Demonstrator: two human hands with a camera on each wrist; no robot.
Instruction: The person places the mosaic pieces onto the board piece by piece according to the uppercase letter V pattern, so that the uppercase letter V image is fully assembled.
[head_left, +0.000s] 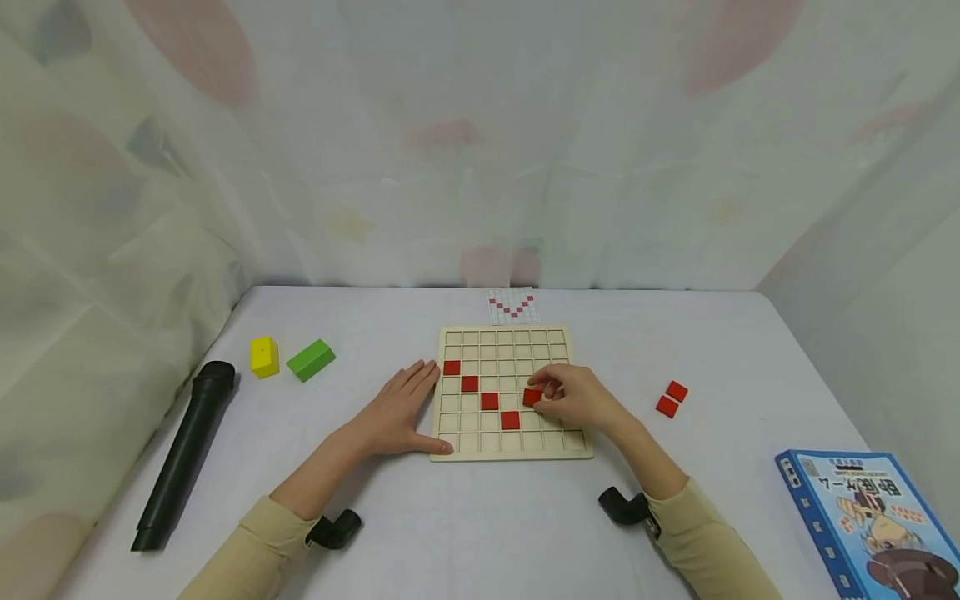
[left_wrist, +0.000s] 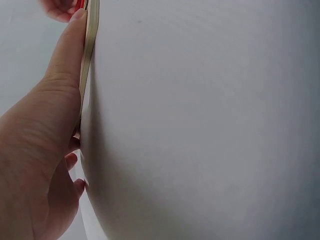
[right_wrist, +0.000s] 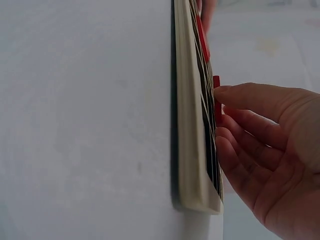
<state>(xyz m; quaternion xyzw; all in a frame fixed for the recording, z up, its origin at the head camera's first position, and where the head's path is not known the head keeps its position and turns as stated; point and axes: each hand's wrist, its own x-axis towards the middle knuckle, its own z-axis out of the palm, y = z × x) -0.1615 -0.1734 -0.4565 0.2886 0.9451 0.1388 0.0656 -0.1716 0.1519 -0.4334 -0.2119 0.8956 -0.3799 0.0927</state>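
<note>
A pale wooden grid board [head_left: 495, 339] lies on the table, with several red square tiles [head_left: 490, 402] set in its cells along a diagonal running down to the right. At the board's left edge my left hand [head_left: 397, 410] rests with fingers spread, its thumb over the near left corner. My right hand [head_left: 576, 400] pinches another red tile [head_left: 532, 397] low over the grid, right of the diagonal. In the right wrist view that tile [right_wrist: 217, 97] stands on the board's face between thumb and fingers.
Behind the board lies a small pattern card [head_left: 513, 307] with a red V of squares. Two loose red tiles [head_left: 667, 406] sit to the right. At left are a yellow block [head_left: 264, 357], a green block [head_left: 311, 360] and a black tube [head_left: 183, 458]. A blue box [head_left: 873, 521] lies front right.
</note>
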